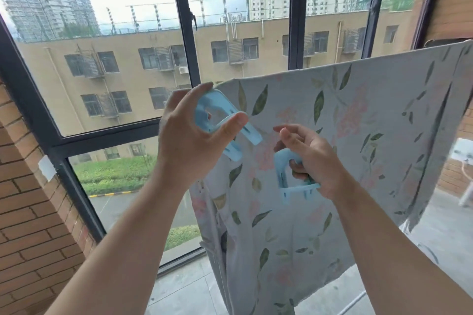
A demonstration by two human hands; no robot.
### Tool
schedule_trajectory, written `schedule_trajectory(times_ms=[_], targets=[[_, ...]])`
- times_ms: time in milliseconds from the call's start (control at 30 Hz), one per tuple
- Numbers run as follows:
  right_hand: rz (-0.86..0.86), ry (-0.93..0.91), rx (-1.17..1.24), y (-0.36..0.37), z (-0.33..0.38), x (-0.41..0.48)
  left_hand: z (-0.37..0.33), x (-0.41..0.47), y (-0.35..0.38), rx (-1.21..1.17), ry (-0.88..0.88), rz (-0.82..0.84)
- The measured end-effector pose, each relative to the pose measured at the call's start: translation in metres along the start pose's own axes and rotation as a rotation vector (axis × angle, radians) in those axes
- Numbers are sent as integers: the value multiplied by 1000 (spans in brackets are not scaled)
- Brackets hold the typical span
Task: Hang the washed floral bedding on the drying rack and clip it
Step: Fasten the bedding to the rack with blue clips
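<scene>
Two clips held: one pale blue clip per hand, neither fastened to the cloth yet.
Left fingers: the left hand pinches the left clip between thumb and fingertips, clamped on its handle end. The prongs point down and to the right.
Right fingers: the right hand is curled through the loop of the right clip, gripping it. The forefinger is partly raised and free.
Clip mouths: whether either is squeezed apart cannot be told.
Task item: the floral bedding is draped over the drying rack, and its top fold rises from the left end towards the upper right. The left hand is just beside the left corner of the fold.
Rack: the bar is hidden under the fold.
Step in hand: judged to be fixing the first clip at the left corner of the fold.
Method: turn the left clip so its mouth faces down over the fold. Squeeze the handles fully, then seat it astride both cloth layers and the bar before releasing.
Check: use the free right forefinger to smooth the fold flat, so that no pleat is trapped.
Risk: a clip that bites the cloth alone will probably slide off with the damp weight.
Surroundings: a dark window frame lies behind and a brick wall to the left.
</scene>
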State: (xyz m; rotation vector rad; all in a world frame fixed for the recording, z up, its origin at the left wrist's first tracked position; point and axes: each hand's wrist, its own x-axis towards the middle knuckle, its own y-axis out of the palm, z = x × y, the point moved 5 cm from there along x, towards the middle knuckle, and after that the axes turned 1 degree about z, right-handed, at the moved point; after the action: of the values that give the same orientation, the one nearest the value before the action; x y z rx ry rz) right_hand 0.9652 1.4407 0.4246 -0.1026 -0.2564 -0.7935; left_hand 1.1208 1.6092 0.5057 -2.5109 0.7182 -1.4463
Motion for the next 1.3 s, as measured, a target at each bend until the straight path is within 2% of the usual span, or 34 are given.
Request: schedule_trajectory(times_ms=[133, 233, 400, 567, 667, 800, 900, 1033, 1133, 1300], targets=[[-84, -187, -507, -5, 28, -14, -16, 19, 13, 57, 74, 120], [-87, -271, -641, 1, 49, -22, -34, 28, 28, 39, 133, 218], [-110, -282, -821, 1, 69, -28, -51, 38, 42, 48, 214, 331], [-127, -288, -737, -5, 79, -31, -58, 33, 61, 23, 236, 536], [-162, -287, -676, -9, 77, -30, -58, 32, 68, -50, 248, 553], [-294, -257, -474, -22, 68, -27, -43, 37, 67, -289, 161, 604], [-321, -218, -378, -27, 64, -24, -28, 31, 73, -256, 74, 716], [-274, -160, -89, -25, 62, -23, -8, 23, 82, -126, 20, 737], [-176, -168, -121, -24, 70, -25, -3, 24, 81, -103, 16, 727], [-57, -180, -243, -26, 80, -17, -7, 40, 70, -6, 69, 820]])
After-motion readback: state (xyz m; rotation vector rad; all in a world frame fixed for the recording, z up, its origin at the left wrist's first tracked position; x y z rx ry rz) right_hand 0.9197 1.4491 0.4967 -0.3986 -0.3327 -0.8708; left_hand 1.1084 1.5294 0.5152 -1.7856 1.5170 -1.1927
